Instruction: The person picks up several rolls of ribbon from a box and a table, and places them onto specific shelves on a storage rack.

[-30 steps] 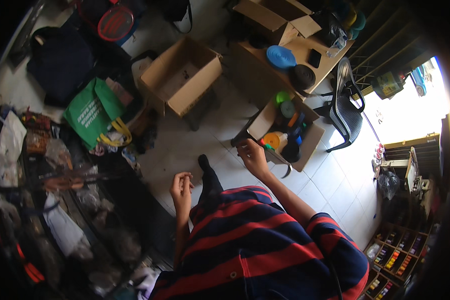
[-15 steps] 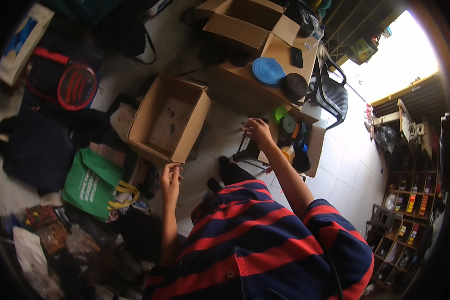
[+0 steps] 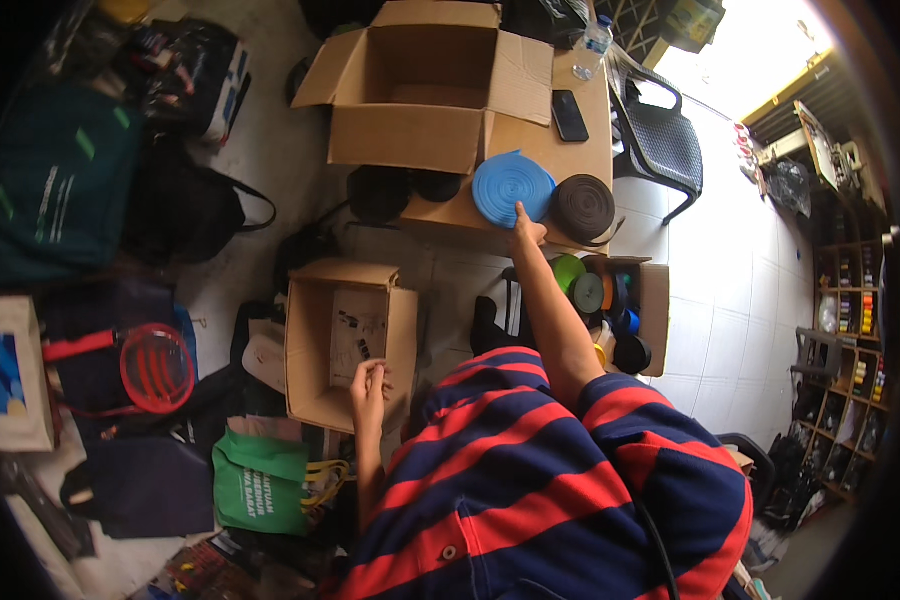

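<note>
Right grip point(image 3: 530, 231) moved forward, blue coil point(image 3: 510, 184) under thumb point(image 3: 520, 212)

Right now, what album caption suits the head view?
Right hand at a blue coil on the table, left hand by an open cardboard box.

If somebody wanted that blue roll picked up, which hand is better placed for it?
Probably the right hand: its thumb overlaps the near edge of the blue roll on the table. The left hand is farther off, at the smaller cardboard box.
</note>
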The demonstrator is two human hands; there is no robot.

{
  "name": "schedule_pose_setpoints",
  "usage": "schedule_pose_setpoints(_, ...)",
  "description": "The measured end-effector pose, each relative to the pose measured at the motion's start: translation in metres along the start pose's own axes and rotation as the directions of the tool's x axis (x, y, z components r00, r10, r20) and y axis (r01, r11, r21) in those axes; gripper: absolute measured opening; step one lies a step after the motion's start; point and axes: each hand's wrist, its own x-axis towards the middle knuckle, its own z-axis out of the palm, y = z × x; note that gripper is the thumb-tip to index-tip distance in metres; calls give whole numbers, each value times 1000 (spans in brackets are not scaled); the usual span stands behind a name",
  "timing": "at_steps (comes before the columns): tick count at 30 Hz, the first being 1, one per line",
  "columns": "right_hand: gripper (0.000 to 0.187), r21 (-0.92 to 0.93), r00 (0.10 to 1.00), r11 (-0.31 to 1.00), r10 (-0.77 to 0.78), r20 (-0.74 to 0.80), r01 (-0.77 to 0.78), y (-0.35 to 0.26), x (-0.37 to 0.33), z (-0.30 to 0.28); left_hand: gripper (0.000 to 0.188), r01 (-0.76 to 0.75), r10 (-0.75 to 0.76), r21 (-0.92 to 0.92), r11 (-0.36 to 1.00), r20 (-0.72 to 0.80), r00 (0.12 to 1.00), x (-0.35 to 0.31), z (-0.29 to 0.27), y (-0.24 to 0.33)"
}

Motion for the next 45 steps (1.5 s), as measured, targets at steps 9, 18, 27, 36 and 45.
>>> schedule_pose_setpoints(9, 80, -96, 999, 995, 6, -53, -12, -17, 18, 1, 30, -556, 414, 240, 796, 453, 789, 213, 146, 83)
schedule_pose_setpoints(18, 75, -17, 995, 1000, -26, -96, 25, -12, 7, -4, 57, -399, 284, 273, 875, 377, 881, 341, 288, 60)
schedule_pose_setpoints(27, 69, 60, 980, 994, 84, 180, -96, 1, 16, -19, 60, -122, -9, 244, 962, 475, 880, 335, 279, 75)
schedule_pose_setpoints(36, 76, -126, 996, 989, -64, 70, 72, -3, -19, -23, 59, -15, -76, 135, 991, 644, 761, 321, 247, 81)
schedule_pose_setpoints(45, 72, 473, 721, 805, -84, 688, -357, -9, -65, -101, 41, -80, -266, 313, 946, 895, 357, 307, 217, 125)
